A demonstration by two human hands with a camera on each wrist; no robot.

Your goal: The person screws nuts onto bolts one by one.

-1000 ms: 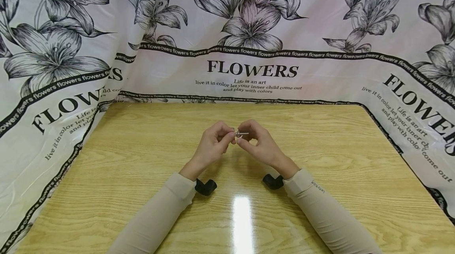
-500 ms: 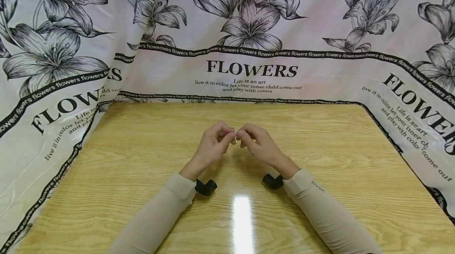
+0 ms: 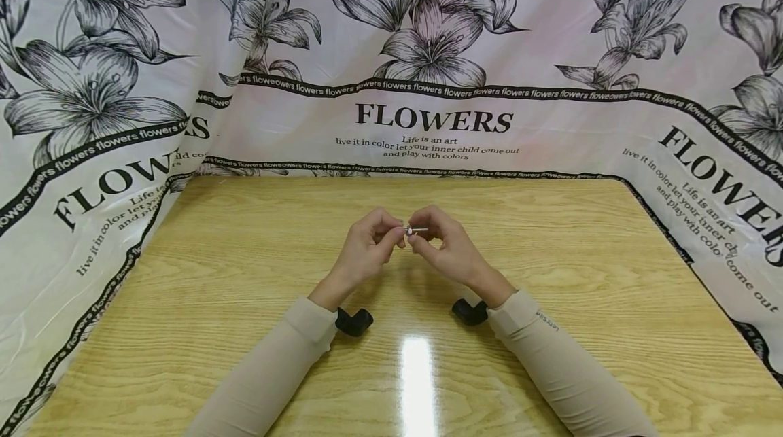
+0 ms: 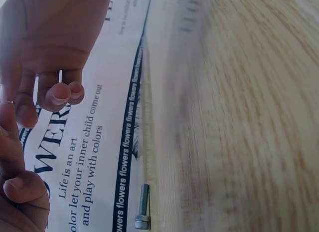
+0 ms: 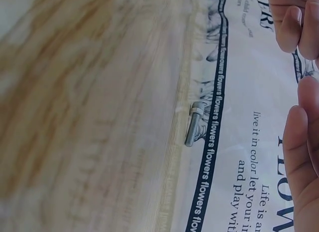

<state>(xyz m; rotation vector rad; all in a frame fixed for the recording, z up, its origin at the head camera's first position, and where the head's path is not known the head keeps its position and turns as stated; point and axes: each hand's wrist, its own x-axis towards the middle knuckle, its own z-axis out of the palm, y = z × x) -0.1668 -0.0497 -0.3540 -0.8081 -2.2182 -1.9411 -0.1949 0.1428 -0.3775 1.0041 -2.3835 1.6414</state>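
Observation:
In the head view a thin silver bolt [image 3: 421,230] is held level between both hands above the table. My left hand [image 3: 371,241] pinches its left end between thumb and forefinger, hiding that end. My right hand [image 3: 442,241] has thumb and forefinger tips around its shiny, wider part, while the bare shank sticks out to the right between them. A second bolt lies on the table beyond the hands; the left wrist view shows this bolt [image 4: 143,207] with a round head and threaded shank, and the right wrist view shows the same bolt [image 5: 194,123].
The wood-grain table [image 3: 257,240] spreads around both hands. Behind it and at both sides hangs a white flower-print cloth [image 3: 428,131]. Black wrist mounts, on the left [image 3: 355,322] and on the right [image 3: 470,312], sit by the beige cuffs.
Half a second ago my right fingers closed over the bolt and hid its shank; now they have drawn apart and it shows again. My left hand has kept its place and grip.

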